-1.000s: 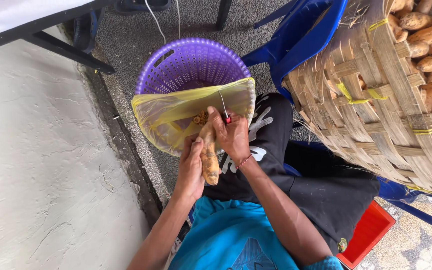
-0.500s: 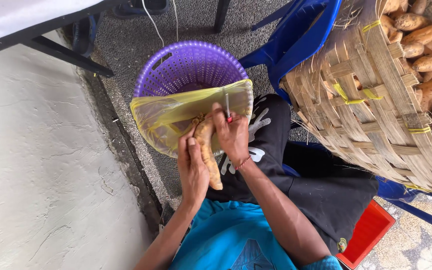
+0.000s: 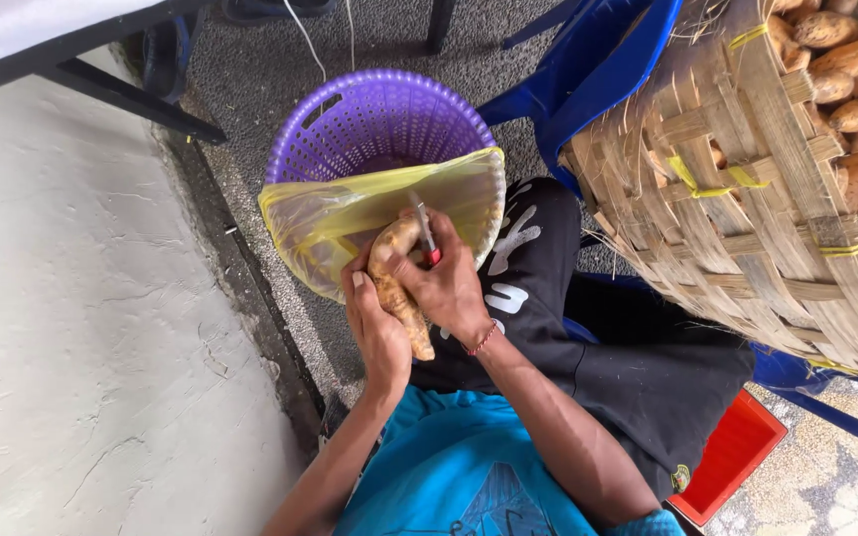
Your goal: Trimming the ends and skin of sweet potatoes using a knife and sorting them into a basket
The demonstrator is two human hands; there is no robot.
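Sweet potato, long and pale brown (image 3: 396, 288), sits above the yellow plastic bag (image 3: 350, 220), left hand (image 3: 377, 333) gripping its lower half; right hand (image 3: 446, 288) clenches a red-handled peeler (image 3: 423, 230), best drawn in shallow strokes so peelings drop bagward

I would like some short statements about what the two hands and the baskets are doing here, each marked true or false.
1. The left hand holds a long tan sweet potato. True.
2. The right hand holds a red-handled peeler. True.
3. The round purple plastic basket is full of roots. False: no roots show in it.
4. The yellow plastic bag lies under the hands' work. True.
5. The woven bamboo basket is empty. False: it holds sweet potatoes.
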